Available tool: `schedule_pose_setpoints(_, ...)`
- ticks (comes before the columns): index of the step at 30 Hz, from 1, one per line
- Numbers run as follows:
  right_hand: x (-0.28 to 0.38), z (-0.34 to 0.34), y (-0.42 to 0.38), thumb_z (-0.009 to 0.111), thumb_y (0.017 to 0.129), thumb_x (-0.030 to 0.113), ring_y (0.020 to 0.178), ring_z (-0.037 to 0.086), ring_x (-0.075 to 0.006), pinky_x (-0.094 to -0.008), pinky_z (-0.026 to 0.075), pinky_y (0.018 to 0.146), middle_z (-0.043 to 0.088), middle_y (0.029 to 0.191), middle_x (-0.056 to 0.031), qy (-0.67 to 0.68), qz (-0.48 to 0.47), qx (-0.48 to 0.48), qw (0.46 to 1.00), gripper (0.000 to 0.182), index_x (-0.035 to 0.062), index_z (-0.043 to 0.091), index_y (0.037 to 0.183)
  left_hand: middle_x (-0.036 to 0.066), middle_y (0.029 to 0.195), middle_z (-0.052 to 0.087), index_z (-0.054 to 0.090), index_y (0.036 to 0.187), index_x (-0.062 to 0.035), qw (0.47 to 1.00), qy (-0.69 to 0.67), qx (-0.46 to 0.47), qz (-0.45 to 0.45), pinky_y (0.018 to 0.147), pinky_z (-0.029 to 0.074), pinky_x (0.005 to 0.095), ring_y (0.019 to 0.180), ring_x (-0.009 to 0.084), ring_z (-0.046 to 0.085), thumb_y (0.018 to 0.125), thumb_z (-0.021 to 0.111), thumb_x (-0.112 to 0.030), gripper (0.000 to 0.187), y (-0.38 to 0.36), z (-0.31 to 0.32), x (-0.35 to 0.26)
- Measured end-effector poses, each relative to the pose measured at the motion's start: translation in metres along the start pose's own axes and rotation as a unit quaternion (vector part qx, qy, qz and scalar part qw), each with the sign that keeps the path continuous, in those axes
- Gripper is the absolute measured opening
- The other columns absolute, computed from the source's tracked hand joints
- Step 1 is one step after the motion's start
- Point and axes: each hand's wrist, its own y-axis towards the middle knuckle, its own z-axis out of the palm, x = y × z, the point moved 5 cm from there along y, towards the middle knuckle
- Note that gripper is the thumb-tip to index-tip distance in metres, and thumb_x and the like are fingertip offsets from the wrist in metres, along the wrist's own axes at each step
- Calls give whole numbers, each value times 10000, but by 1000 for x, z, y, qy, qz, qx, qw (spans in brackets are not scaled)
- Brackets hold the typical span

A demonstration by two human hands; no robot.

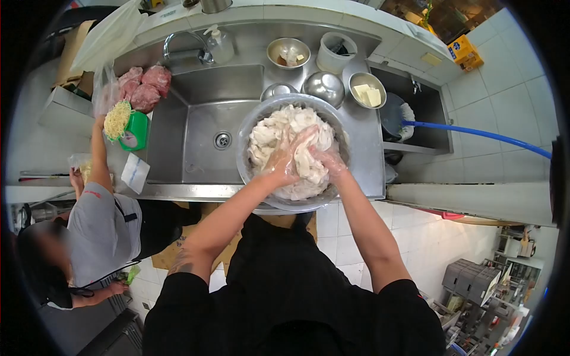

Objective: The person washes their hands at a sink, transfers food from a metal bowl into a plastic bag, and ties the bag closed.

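A wide metal bowl (244, 163) stands on the steel counter, full of pale, whitish pieces that look like raw meat (270, 132). My left hand (284, 160), in a clear plastic glove, is sunk into the left side of the heap with its fingers curled round some pieces. Opposite it, my right hand (330, 161) is gloved too and closes on the same clump from the right. Between the two hands the clump bulges up above the rest. Some fingertips are hidden by the meat.
Left of the bowl is a sink (202, 142) with a faucet (205, 56). Small metal bowls, one with yellowish blocks (368, 95), and a white bucket (336, 53) stand behind. A co-worker (107, 219) reaches toward noodles (117, 120) on a green scale (135, 132). A blue hose (481, 132) lies right.
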Motion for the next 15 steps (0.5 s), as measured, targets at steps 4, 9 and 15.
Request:
schedule_pose_setpoints(4, 44, 31, 1, 900, 759, 282, 1300, 534, -215, -351, 436, 1097, 535, 1439, -115, -290, -11, 41, 956, 925, 21, 406, 1496, 96, 1502, 464, 425, 1494, -178, 997, -37, -32, 62, 1211, 280, 469, 1423, 358, 393, 637, 897, -280, 984, 17, -47, -18)
schedule_pose_setpoints(9, 124, 102, -29, 913, 734, 170, 1165, 618, -178, -340, 503, 1019, 639, 1295, -88, -342, -79, 53, 935, 788, 14, 510, 1393, 113, 1344, 598, 519, 1401, -141, 989, -71, -54, 118, 1039, 478, 399, 1226, 320, 595, 674, 880, -235, 817, 35, -118, -82)
schedule_pose_setpoints(15, 147, 93, -28, 849, 805, 108, 1029, 685, -152, -318, 560, 899, 727, 1121, -78, -342, -206, 3, 917, 476, -7, 646, 1220, 151, 1217, 690, 633, 1281, -96, 984, -76, -77, 140, 916, 542, 408, 1070, 347, 681, 607, 920, -319, 766, 44, -147, -69)
